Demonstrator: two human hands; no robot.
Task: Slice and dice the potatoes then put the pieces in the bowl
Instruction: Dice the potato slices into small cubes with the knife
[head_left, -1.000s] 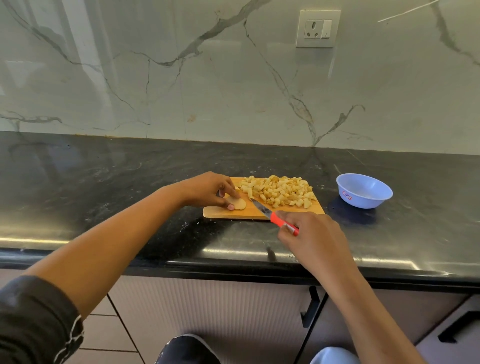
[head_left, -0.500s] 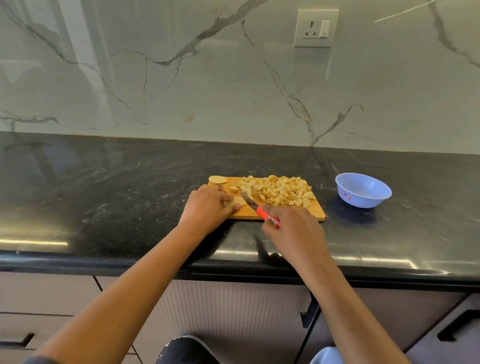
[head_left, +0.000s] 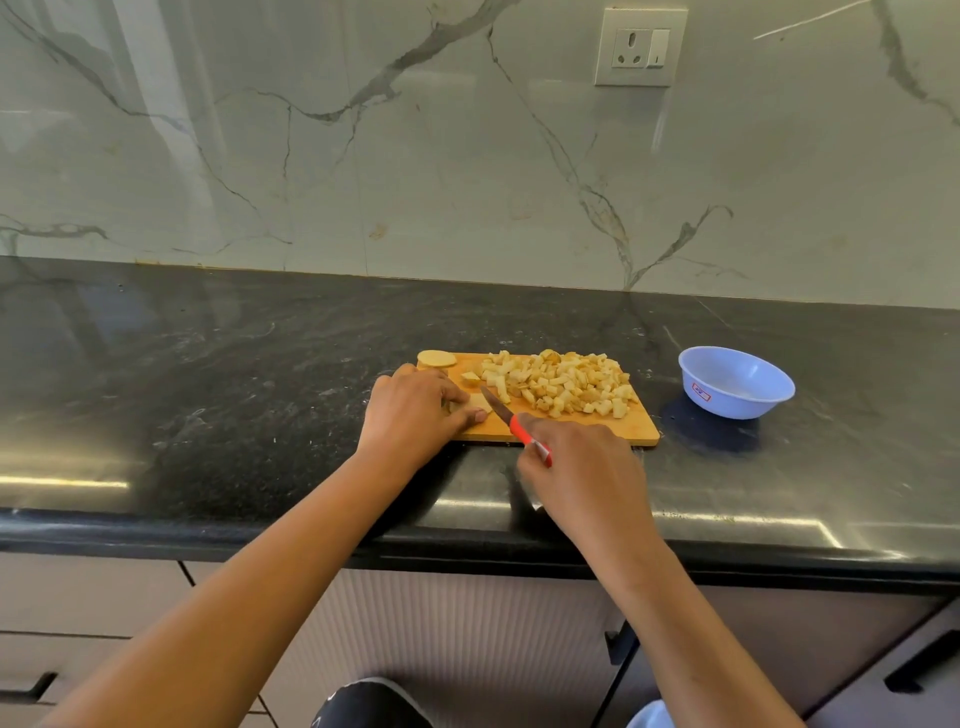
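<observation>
1. A black stone table (head_left: 234, 374) runs under a veined marble wall (head_left: 363, 156) with a socket (head_left: 641, 47) set in it.
2. The fingers (head_left: 460, 397) of the left hand (head_left: 415, 410) are curled down on a flat potato piece (head_left: 477, 401) and pin it to the near left part of the wooden board (head_left: 597, 431).
3. The fingers (head_left: 550, 428) of the right hand (head_left: 576, 467) are wrapped round the red handle of a knife (head_left: 511, 418). Its blade points to the far left and meets the pinned piece just beside the left fingertips.
4. A heap of cubes (head_left: 561, 384) covers the far right of the board, and one round slice (head_left: 436, 358) sits at the far left corner.
5. The blue bowl (head_left: 735, 382) stands on the table to the right of the board, apart from it. No potato shows inside it.
6. The step in hand looks like dicing. Most of the potato is already cubed, with only this piece and the round slice left to cut.
7. The next cut calls for a straight downward press, with the left fingertips tucked back from the edge, because the piece is small and the blade is close to them.
8. After that, the round slice needs the same cutting. Then the heap has to go across to the bowl, probably scooped or swept off the board.
</observation>
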